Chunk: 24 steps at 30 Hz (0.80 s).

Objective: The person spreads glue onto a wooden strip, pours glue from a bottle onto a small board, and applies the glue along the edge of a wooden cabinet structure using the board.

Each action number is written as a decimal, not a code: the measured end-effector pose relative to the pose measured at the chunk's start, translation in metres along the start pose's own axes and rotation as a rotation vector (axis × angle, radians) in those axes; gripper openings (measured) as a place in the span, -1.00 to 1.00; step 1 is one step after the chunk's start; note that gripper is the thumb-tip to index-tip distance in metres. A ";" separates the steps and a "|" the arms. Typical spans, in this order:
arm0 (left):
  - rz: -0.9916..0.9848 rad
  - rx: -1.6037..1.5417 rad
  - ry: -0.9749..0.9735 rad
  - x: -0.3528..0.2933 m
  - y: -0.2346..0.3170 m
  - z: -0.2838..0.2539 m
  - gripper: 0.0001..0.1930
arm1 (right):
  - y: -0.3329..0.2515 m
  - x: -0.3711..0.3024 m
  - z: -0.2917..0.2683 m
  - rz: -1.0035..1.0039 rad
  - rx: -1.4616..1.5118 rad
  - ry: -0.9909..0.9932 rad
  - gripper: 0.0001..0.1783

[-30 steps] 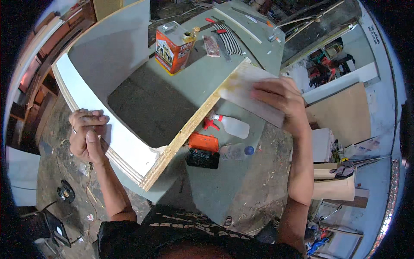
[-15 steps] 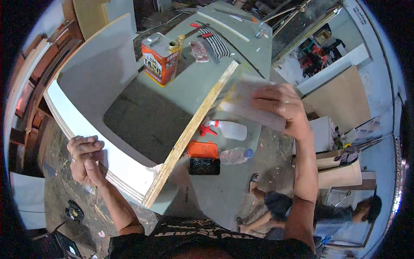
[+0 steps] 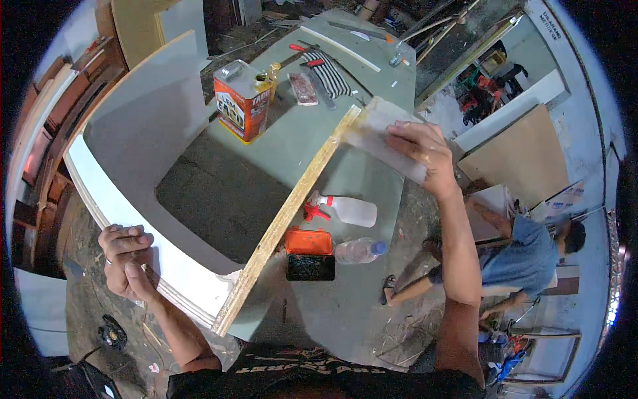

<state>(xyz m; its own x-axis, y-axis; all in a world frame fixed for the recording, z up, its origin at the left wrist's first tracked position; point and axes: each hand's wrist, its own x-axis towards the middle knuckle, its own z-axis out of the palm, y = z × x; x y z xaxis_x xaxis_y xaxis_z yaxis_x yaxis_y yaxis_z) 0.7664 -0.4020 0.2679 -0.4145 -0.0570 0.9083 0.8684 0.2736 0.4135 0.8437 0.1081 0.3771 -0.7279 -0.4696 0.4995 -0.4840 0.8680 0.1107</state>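
My left hand point(image 3: 126, 261) is wrapped round the outer edge of a white curved-panel frame point(image 3: 178, 271), thumb on the near side. The frame's raw wood edge point(image 3: 290, 211), yellowish as if smeared with glue, runs from near my body up toward the right. In my right hand point(image 3: 424, 158) is a thin, flat rectangular sheet point(image 3: 373, 125), greyish and slightly see-through with a yellow smear. Its left end meets the upper end of the raw edge; motion blurs it a little. An orange-and-white glue can point(image 3: 242, 106) stands beyond the frame, a small yellowish bottle point(image 3: 273, 78) beside it.
On the green table point(image 3: 302, 143) are a spray bottle point(image 3: 353, 211), a clear bottle point(image 3: 359, 251), an orange-and-black box point(image 3: 310, 266) holding small dark pieces, a striped cloth point(image 3: 327, 73) and a reddish block point(image 3: 303, 89). Another person point(image 3: 518, 256) bends over at the right.
My right hand has moved slightly up and left, bringing the sheet to the edge's upper end. The frame has shifted slightly down and left. The other person has risen from lower down.
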 end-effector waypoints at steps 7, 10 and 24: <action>0.002 0.026 -0.014 0.000 0.002 0.002 -0.54 | 0.019 -0.003 0.008 0.064 0.005 -0.010 -0.56; 0.009 0.004 -0.028 0.003 0.005 0.002 -0.53 | 0.030 -0.007 0.003 0.113 0.028 -0.004 -0.50; -0.013 0.028 -0.029 0.005 0.007 0.001 -0.55 | 0.047 0.006 -0.014 0.093 -0.079 0.033 -0.35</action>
<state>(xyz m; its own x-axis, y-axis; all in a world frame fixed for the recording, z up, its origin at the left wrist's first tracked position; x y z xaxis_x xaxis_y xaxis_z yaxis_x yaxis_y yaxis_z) 0.7705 -0.3990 0.2753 -0.4338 -0.0330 0.9004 0.8551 0.2998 0.4230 0.8236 0.1481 0.3974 -0.7506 -0.3824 0.5388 -0.3749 0.9180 0.1292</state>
